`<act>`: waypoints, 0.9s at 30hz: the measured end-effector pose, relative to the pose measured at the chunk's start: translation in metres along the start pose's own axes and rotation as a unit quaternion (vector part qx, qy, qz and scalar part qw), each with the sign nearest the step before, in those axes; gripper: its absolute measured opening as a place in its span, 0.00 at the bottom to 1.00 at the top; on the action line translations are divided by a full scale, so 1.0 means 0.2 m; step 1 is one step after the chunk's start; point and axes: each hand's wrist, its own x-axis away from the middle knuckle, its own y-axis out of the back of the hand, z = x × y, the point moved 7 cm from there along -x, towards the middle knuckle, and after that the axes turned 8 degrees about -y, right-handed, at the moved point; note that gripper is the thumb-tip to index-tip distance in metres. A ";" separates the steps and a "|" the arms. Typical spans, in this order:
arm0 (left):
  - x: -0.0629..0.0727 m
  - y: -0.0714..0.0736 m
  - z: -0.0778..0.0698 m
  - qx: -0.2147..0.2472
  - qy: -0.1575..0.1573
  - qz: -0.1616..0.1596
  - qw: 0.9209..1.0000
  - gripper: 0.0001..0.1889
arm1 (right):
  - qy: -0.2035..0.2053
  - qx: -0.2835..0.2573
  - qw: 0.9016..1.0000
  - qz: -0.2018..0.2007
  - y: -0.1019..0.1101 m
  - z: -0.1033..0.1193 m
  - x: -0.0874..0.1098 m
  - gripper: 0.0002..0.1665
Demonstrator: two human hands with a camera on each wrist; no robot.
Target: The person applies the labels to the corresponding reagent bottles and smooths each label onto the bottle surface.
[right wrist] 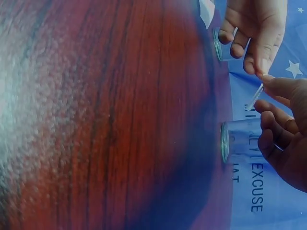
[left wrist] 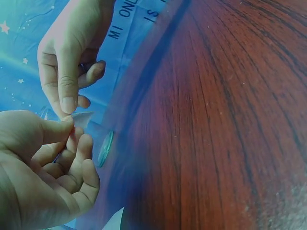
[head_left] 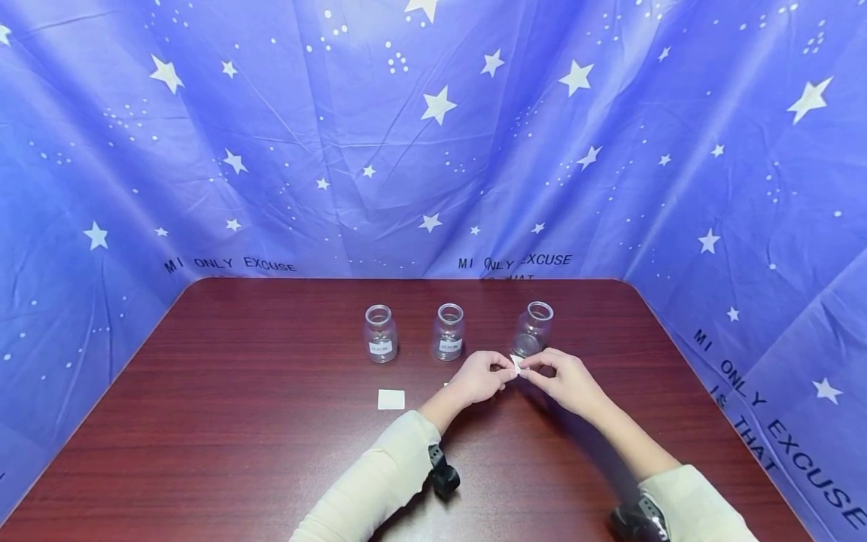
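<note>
In the head view my left hand and right hand meet over the table. Both pinch a small white label between thumb and fingers, with the fingertips nearly touching. The label is seen edge-on in the right wrist view, where faint marks show along it. Just behind the hands stands an open glass jar with no label visible on its side. A middle jar and a left jar each carry a white printed label low on the front.
A white paper piece lies on the dark red wooden table, in front of the left jar. Another white piece is mostly hidden behind the left wrist. A blue star-patterned curtain hangs around the table.
</note>
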 end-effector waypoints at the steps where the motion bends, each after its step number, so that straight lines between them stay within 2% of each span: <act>1: 0.00 0.00 0.00 0.003 -0.002 0.000 1.000 0.06 | 0.001 0.000 1.000 0.001 0.00 0.00 0.00 0.06; 5: 0.00 0.00 0.01 0.014 -0.008 0.001 1.000 0.06 | 0.000 0.002 1.000 0.005 -0.01 0.01 0.00 0.06; 11: 0.00 0.01 0.00 0.006 -0.018 0.001 1.000 0.06 | -0.013 0.002 1.000 0.017 -0.02 0.02 0.00 0.06; 17: 0.01 0.01 0.00 0.022 -0.019 0.003 1.000 0.06 | -0.016 -0.003 1.000 0.007 -0.01 0.01 0.00 0.02; 27: 0.02 0.01 0.00 0.028 -0.027 -0.003 0.999 0.07 | -0.071 -0.031 0.997 -0.015 0.03 -0.02 -0.01 0.03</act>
